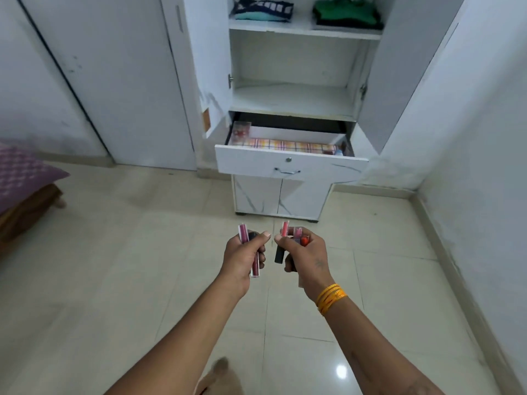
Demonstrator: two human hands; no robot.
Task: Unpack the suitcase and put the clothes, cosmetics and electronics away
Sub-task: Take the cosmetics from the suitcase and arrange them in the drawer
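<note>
Head view: left hand and right hand each gripped lipsticks; I judged keep grips firm, release over open drawer ahead.

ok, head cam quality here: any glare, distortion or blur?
Head view: one glare spot on the floor tiles near the bottom edge; strong wide-angle bowing of the wardrobe doors and walls; soft, even light with faint shadows; left hand and right hand with their lipsticks reasonably sharp, edges of frame softer.
</note>
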